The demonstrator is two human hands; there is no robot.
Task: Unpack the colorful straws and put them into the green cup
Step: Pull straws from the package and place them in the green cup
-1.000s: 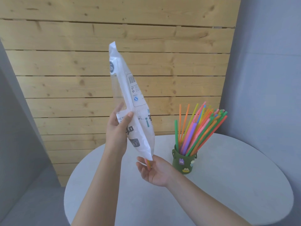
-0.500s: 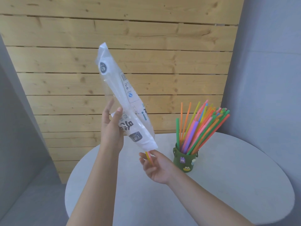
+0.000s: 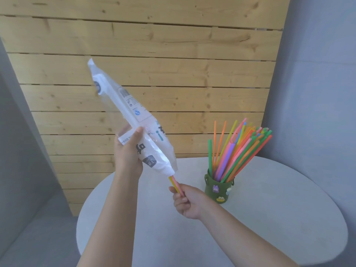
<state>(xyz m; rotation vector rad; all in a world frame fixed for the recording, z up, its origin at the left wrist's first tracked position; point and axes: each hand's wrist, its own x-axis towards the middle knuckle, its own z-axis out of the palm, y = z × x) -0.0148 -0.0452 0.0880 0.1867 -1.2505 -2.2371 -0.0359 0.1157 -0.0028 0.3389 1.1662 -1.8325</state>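
— Since the open mouth needs to face downhill, I've got the bag [image 3: 133,120] tilted, sealed end up toward the wall, opening down toward my right side. My left hand [image 3: 128,151] is wrapped round its lower half, thumb across the printed front, fingers behind it.

— And the other hand?

— My right hand [image 3: 185,201] is curled shut on a pink and a yellow straw [image 3: 174,183] poking out of the bag's mouth. Only a short length shows between plastic and fist; the rest is inside the bag, and I can't tell whether anything else is left in there.

— Why hold it up in the air rather than on the table?

— My guess: straws are long, so a lifted, slanted bag gives them a straight line out without bending against the table [image 3: 269,228].

— Where's the cup from there?

— The green cup [image 3: 218,191] stands on the table just to the right of my right hand, apart from it, already crowded with a fan of straws [image 3: 237,149] leaning right. Those last two, I judge, need to slip in on the near left side, where the bunch looks thinnest.
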